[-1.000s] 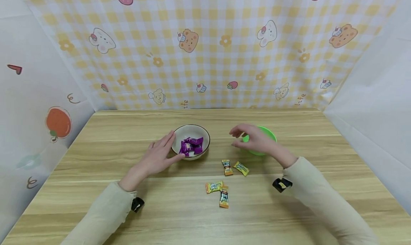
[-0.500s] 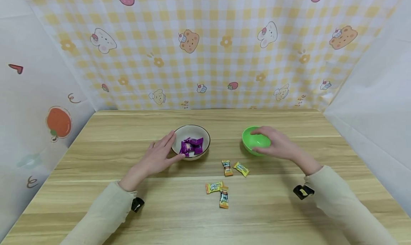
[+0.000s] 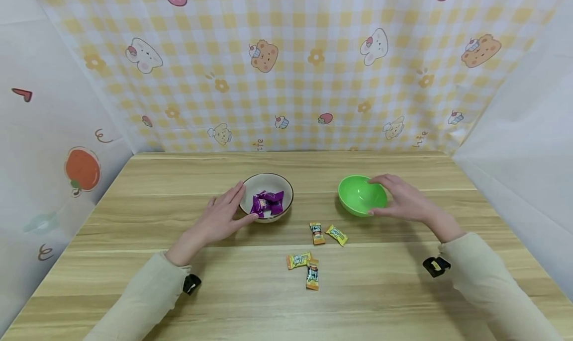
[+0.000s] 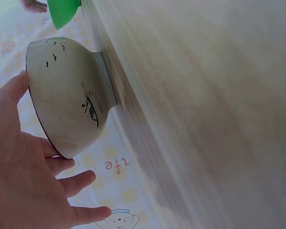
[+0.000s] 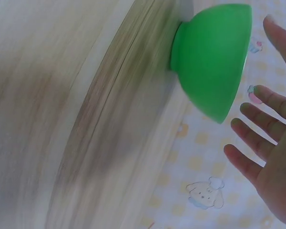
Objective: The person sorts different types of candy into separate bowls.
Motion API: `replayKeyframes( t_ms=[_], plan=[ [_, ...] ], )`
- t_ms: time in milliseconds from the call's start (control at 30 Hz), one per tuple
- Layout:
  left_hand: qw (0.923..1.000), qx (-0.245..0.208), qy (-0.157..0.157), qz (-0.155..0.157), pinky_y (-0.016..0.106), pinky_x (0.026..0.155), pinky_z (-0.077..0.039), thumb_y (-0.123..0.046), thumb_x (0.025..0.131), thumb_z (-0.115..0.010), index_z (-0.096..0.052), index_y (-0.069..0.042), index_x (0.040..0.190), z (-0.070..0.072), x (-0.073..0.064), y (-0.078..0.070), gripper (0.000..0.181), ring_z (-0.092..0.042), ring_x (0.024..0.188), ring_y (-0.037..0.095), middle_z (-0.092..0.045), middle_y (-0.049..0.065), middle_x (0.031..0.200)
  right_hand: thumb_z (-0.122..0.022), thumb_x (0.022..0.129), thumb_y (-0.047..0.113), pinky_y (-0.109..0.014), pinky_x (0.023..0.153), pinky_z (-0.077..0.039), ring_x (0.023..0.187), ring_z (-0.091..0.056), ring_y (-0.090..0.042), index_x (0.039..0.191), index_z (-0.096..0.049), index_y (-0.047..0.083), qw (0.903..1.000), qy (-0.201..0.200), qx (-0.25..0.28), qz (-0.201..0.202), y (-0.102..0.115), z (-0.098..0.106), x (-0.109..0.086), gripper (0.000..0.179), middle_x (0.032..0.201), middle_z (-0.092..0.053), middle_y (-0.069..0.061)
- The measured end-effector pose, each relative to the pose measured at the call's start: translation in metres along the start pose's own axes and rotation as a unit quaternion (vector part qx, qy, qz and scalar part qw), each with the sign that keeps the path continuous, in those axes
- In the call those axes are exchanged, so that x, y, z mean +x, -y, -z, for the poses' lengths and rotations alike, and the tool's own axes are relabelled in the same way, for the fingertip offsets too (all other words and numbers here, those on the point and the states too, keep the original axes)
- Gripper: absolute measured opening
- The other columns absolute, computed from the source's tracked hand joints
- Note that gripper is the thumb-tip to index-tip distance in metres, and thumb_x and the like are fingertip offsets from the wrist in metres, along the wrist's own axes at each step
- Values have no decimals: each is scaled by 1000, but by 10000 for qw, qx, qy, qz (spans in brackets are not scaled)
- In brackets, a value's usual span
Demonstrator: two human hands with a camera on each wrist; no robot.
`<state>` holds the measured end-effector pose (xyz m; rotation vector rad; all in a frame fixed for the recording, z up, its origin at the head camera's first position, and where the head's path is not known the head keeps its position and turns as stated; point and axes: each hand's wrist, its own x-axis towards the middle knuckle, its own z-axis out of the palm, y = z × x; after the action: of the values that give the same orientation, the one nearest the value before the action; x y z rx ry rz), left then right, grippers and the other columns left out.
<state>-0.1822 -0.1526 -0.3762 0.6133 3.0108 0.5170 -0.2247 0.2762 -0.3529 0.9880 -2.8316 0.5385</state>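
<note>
My left hand (image 3: pixel 217 217) lies against the left side of a cream bowl (image 3: pixel 288 187) with a dark rim. In the left wrist view its thumb and some fingers touch the rim, while the others spread out straight. Several purple wrapped candies (image 3: pixel 268 202) lie inside that bowl. At the right edge of a green bowl (image 3: pixel 358 199) is my right hand (image 3: pixel 403 200). The right wrist view shows its fingers spread and apart from the green bowl (image 5: pixel 212 62), with nothing held. No candy shows inside the green bowl.
Yellow and orange candies lie on the wooden table (image 3: pixel 224 291) in front of the bowls: an orange-ended one (image 3: pixel 317 233), a yellow one (image 3: pixel 336 235), and an overlapping pair (image 3: pixel 312 274) nearer me. A checked curtain (image 3: pixel 295 82) hangs behind the table, with white cloth at the sides.
My right hand has moved right, from over the green bowl to its right edge, uncovering the bowl's inside. The left hand, the cream bowl and the candies stay in place.
</note>
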Motion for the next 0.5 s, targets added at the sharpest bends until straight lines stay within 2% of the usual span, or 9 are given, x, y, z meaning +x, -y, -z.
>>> replayKeyframes(
  t_ms=[367, 500],
  plan=[
    [9999, -12, -85, -84, 59, 96, -12, -63, 82, -39, -16, -2, 140, 2, -2, -2, 87, -17, 128, 33, -7, 11, 146, -71, 66, 50, -54, 91, -30, 114, -36, -38, 127, -38, -3, 9979, 377, 270, -455, -9, -4, -1, 88, 124, -41, -23],
    [9989, 5, -361, -288, 59, 96, -11, -61, 82, -42, -18, -3, 140, 2, -2, -1, 86, -17, 128, 33, -13, 13, 144, -71, 66, 51, -53, 90, -30, 114, -36, -38, 127, -38, -3, 9973, 439, 279, -514, -10, -5, 0, 88, 123, -41, -23]
  ],
)
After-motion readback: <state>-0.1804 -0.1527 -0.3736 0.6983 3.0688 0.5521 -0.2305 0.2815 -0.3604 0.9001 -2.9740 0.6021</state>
